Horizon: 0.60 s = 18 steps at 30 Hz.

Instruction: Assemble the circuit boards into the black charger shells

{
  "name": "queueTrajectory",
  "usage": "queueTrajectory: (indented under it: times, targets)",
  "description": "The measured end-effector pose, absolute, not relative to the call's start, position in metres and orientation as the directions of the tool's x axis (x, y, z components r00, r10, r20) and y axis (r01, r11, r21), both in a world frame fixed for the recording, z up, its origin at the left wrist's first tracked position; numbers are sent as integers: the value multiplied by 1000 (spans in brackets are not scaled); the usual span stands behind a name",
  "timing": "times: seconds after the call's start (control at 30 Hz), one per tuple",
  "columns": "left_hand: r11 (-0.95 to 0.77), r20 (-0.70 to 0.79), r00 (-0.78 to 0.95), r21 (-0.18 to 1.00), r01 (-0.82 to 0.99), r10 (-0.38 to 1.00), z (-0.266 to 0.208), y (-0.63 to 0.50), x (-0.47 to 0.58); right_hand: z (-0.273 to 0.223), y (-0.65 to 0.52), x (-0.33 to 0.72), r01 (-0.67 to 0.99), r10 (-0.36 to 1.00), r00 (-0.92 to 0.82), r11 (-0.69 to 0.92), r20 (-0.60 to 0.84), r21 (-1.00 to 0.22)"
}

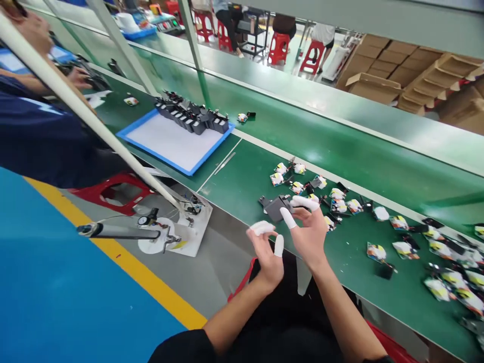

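Note:
White finger covers sit on the fingertips of both my hands. Between the thumb and fingers of my right hand (312, 234) is a dark grey plastic casing (275, 208), boxy and with prongs or a small part at its left end. The thumb overlaps the casing's right edge. My left hand (267, 257) hovers at the table's front edge, just below the casing, thumb and fingers apart with nothing between them. Close by, small circuit boards (297, 187) with white and yellow tops and dark parts attached lie on the green table (242, 174).
A blue-rimmed tray (162, 143) holds a row of dark casings (192, 115). Metal tweezers (225, 163) lie right of it. More boards (438, 290) crowd the right side. A co-worker's arm (26, 116) is at left, behind a slanted white post (91, 113). A clamp fixture (172, 237) stands below.

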<state>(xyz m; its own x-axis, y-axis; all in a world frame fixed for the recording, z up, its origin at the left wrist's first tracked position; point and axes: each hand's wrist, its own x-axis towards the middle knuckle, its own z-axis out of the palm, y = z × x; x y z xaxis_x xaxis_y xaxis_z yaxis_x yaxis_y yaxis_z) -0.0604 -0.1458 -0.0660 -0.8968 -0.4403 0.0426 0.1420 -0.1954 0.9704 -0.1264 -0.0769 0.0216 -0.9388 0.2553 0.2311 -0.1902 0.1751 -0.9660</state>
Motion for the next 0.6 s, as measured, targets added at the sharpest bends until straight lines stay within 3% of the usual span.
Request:
queueTrajectory:
  times: [0.03,0.1,0.17,0.23,0.33,0.47,0.6]
  targets:
    - [-78,137,-883,978,191,-449,-62,-164,-68,12,-76,-125,-230,229,-929,253,289,-940]
    - [116,255,-915,966,230,-314,-55,-194,-82,-8,-79,-117,-310,141,-911,388,388,-868]
    - [208,244,-952,957,205,-185,-53,-212,-92,-24,-85,-106,-401,53,-867,515,495,-758]
    - [239,202,-964,958,158,-174,-55,-218,-94,-33,-91,-97,-503,-37,-793,602,608,-620]
    - [181,176,-975,972,150,-137,-57,-217,-97,-38,-92,-92,-632,-137,-680,608,720,-481]
    - [-124,71,-993,989,83,-99,-54,-221,-140,-44,-65,-87,-641,-123,-645,625,754,-446]
    - [-88,87,-973,990,108,-215,-43,-252,-241,-66,-23,-73,-574,-113,-669,706,734,-415]
